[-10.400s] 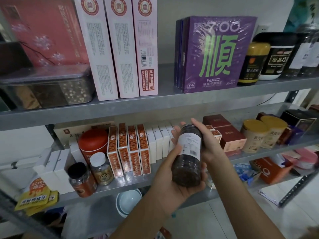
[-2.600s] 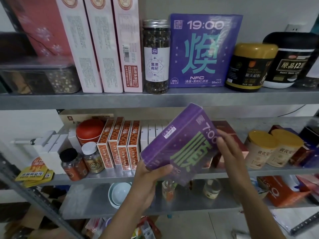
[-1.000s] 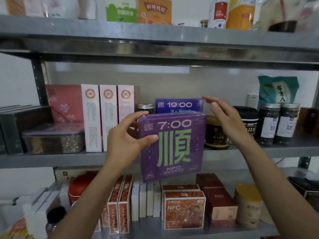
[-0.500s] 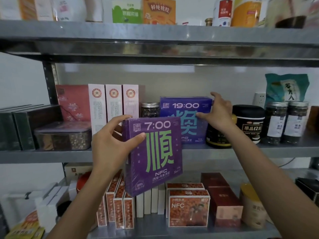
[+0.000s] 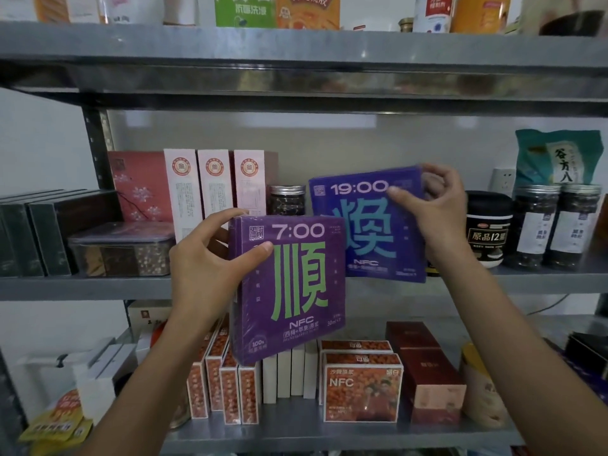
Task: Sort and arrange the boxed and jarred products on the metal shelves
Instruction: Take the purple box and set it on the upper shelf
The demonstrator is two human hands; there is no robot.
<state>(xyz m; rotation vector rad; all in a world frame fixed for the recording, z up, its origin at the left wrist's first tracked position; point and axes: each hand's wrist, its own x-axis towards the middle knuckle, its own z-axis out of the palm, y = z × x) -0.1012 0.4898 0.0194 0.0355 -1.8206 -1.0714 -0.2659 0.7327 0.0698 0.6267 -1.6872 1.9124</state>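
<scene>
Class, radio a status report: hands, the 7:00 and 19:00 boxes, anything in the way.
Left grip holds 7:00 box off the shelf. Right grip holds 19:00 box tilted, top corner. Dark jar beside it.

Grey metal shelves [image 5: 82,287] hold upright boxes [image 5: 210,189] and dark jars [image 5: 536,225].

Dim, even indoor light; soft glare on the upper shelf's [image 5: 296,90] underside; wide-angle bending and blur toward edges.
</scene>
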